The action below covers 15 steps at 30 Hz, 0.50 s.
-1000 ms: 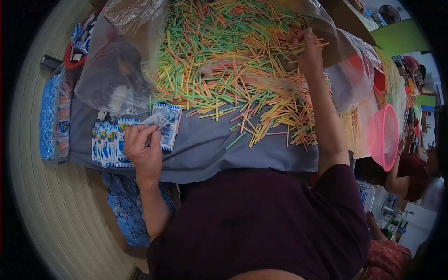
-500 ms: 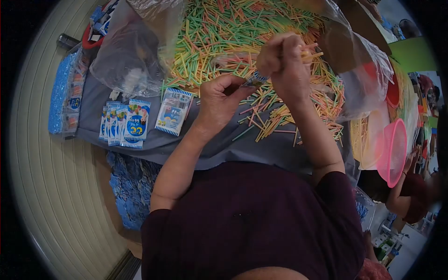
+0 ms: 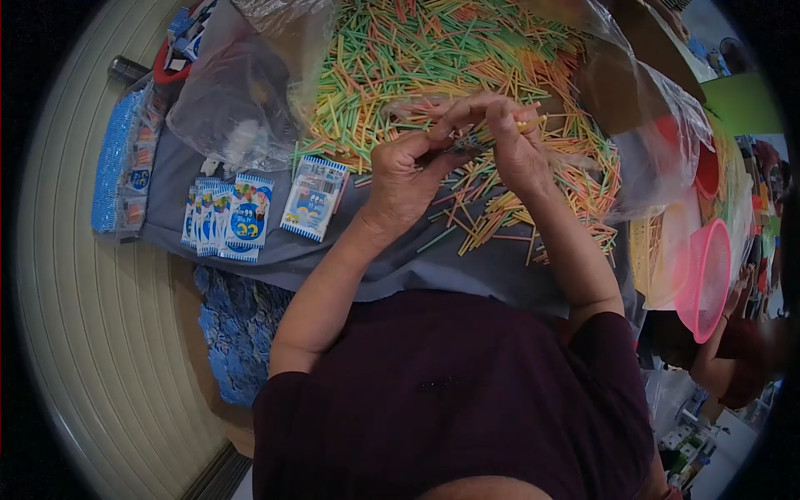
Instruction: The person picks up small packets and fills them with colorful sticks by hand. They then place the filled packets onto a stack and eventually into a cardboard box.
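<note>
Low over the front of a pile of thin coloured sticks point(image 3: 417, 50), my two hands meet. The fingers of my left hand point(image 3: 396, 179) are closed on a small blue-and-white packet point(image 3: 468, 143), largely hidden by the hands. My right hand point(image 3: 518, 158) is pinched round a few yellow and orange sticks point(image 3: 532, 123), its fingertips right at the packet. To the left of my left hand lies a single packet point(image 3: 312, 200), printed in blue and white. Farther left, several similar packets point(image 3: 246, 217) overlap in a fanned row on the grey cloth point(image 3: 358, 271).
Clear plastic sheeting point(image 3: 225, 100) flanks the pile. At the far left stands a clear bag of filled packets point(image 3: 125, 162). A pink mesh basket point(image 3: 707, 279) is at the right, with another person's arm point(image 3: 708, 358) beyond it. Loose sticks point(image 3: 500, 221) lie near my right forearm.
My right hand has come down and left with the sticks, from above the packet to right against it. My left hand has shifted slightly right.
</note>
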Available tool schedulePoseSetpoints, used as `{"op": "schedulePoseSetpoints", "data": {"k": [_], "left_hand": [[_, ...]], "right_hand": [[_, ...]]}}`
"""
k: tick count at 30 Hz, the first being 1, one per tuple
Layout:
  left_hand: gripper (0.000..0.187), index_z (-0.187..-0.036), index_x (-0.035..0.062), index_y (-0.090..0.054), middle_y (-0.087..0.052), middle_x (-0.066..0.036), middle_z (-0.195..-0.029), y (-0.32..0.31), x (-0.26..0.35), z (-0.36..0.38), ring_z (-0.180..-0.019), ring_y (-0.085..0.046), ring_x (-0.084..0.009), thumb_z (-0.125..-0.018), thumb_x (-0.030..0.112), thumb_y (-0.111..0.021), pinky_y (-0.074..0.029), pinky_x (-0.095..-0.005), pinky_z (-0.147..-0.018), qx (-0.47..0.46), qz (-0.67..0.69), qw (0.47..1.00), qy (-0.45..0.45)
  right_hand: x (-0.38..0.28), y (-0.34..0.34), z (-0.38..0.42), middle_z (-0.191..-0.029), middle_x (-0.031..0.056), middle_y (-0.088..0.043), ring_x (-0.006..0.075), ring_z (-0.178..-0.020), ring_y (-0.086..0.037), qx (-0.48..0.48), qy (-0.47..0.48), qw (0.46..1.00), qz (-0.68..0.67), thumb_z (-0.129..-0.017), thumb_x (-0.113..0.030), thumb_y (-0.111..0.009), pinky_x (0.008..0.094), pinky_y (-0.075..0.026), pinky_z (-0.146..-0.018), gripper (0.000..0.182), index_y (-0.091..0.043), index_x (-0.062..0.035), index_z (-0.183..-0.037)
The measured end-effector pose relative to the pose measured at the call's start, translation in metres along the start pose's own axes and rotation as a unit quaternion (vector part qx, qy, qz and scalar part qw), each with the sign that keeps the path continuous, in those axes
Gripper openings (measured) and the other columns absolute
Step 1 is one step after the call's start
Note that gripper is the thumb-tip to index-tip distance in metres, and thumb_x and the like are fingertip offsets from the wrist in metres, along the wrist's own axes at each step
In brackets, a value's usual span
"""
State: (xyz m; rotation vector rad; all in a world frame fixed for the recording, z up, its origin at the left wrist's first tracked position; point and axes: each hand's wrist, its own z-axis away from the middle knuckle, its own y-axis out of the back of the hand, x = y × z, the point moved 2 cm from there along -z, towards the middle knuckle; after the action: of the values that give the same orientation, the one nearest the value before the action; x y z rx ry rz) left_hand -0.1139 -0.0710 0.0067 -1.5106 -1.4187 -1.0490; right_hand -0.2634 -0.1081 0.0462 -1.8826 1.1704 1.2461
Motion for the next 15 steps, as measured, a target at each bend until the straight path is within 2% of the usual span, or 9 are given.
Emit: {"op": "schedulePoseSetpoints", "data": {"k": [2, 5, 7, 8, 9, 11, 12, 13, 15], "left_hand": [[0.015, -0.094, -0.0033, -0.071, -0.069, -0.003, -0.079, 0.0, 0.0, -0.003, -0.072, -0.064, -0.0084, -0.08, 0.0, -0.077, -0.053, -0.0248, -0.066, -0.002, 0.003, 1.0, 0.006], [0.016, -0.097, -0.0034, -0.072, -0.071, -0.005, -0.083, -0.002, -0.006, -0.017, -0.074, -0.065, -0.0094, -0.081, 0.001, -0.075, -0.054, -0.0249, -0.067, -0.02, 0.08, 0.995, 0.058], [0.019, -0.101, -0.0035, -0.072, -0.072, -0.005, -0.088, -0.003, 0.0, -0.031, -0.079, -0.065, -0.0085, -0.083, 0.002, -0.074, -0.054, -0.0239, -0.07, -0.013, 0.1, 0.994, -0.035], [0.021, -0.104, -0.0037, -0.071, -0.072, -0.005, -0.091, -0.004, 0.0, -0.032, -0.083, -0.065, -0.0078, -0.084, 0.001, -0.073, -0.054, -0.0228, -0.073, -0.03, 0.156, 0.987, 0.04], [0.021, -0.104, -0.0037, -0.071, -0.072, -0.005, -0.091, -0.003, 0.0, -0.036, -0.083, -0.065, -0.0078, -0.084, 0.001, -0.073, -0.054, -0.0228, -0.073, -0.029, 0.156, 0.987, 0.037], [0.021, -0.106, -0.0043, -0.07, -0.072, -0.004, -0.093, -0.002, -0.004, -0.042, -0.083, -0.065, -0.0074, -0.086, 0.002, -0.072, -0.054, -0.0219, -0.073, -0.036, 0.181, 0.981, 0.061], [0.021, -0.106, -0.0043, -0.07, -0.072, -0.004, -0.093, -0.003, -0.006, -0.044, -0.083, -0.065, -0.0074, -0.086, 0.002, -0.072, -0.054, -0.0219, -0.073, -0.036, 0.181, 0.981, 0.06], [0.02, -0.106, -0.004, -0.07, -0.071, -0.003, -0.092, -0.003, -0.008, -0.044, -0.082, -0.065, -0.007, -0.087, 0.002, -0.071, -0.054, -0.0215, -0.073, -0.03, 0.214, 0.975, 0.057], [0.019, -0.105, -0.0038, -0.07, -0.071, -0.003, -0.09, -0.002, -0.01, -0.045, -0.081, -0.064, -0.0067, -0.088, 0.002, -0.07, -0.054, -0.0211, -0.072, -0.023, 0.246, 0.968, 0.055]], "right_hand": [[-0.006, 0.002, -0.006, -0.095, 0.0129, -0.071, 0.0237, -0.102, -0.065, -0.011, -0.004, 0.999, 0.039, -0.1, -0.057, -0.041, 0.0405, -0.047, -0.097, 0.064, -0.068, 0.0007, -0.102], [-0.014, 0.003, -0.018, -0.1, 0.0135, -0.07, 0.0233, -0.106, -0.062, -0.039, -0.033, 0.991, 0.123, -0.1, -0.062, -0.034, 0.0407, -0.044, -0.099, 0.072, -0.068, -0.0001, -0.112], [-0.007, 0.009, -0.026, -0.11, 0.0137, -0.068, 0.0222, -0.109, -0.06, 0.019, -0.053, 0.986, 0.159, -0.098, -0.062, -0.03, 0.0391, -0.042, -0.099, 0.072, -0.065, -0.0035, -0.122], [-0.007, 0.009, -0.029, -0.118, 0.013, -0.065, 0.0218, -0.112, -0.059, 0.061, -0.052, 0.991, 0.106, -0.097, -0.058, -0.032, 0.0381, -0.041, -0.1, 0.068, -0.06, -0.006, -0.13], [-0.007, 0.01, -0.033, -0.118, 0.013, -0.065, 0.0218, -0.112, -0.059, 0.06, -0.049, 0.991, 0.107, -0.097, -0.058, -0.032, 0.0381, -0.041, -0.1, 0.068, -0.06, -0.006, -0.13], [-0.008, 0.017, -0.041, -0.126, 0.0141, -0.062, 0.023, -0.113, -0.058, 0.144, 0.007, 0.986, 0.085, -0.1, -0.062, -0.024, 0.04, -0.041, -0.096, 0.075, -0.051, -0.0041, -0.139], [-0.01, 0.017, -0.043, -0.122, 0.0119, -0.064, 0.0207, -0.114, -0.057, 0.156, 0.022, 0.984, 0.083, -0.101, -0.057, -0.027, 0.0392, -0.044, -0.092, 0.068, -0.054, -0.0054, -0.136], [-0.013, 0.018, -0.042, -0.122, 0.0119, -0.064, 0.0207, -0.114, -0.057, 0.155, 0.022, 0.984, 0.083, -0.101, -0.057, -0.027, 0.0392, -0.044, -0.092, 0.068, -0.054, -0.0054, -0.136], [-0.014, 0.017, -0.037, -0.126, 0.0121, -0.061, 0.0244, -0.115, -0.058, 0.011, -0.048, 0.986, 0.158, -0.098, -0.057, -0.041, 0.0406, -0.043, -0.099, 0.066, -0.054, -0.0064, -0.137]]}}
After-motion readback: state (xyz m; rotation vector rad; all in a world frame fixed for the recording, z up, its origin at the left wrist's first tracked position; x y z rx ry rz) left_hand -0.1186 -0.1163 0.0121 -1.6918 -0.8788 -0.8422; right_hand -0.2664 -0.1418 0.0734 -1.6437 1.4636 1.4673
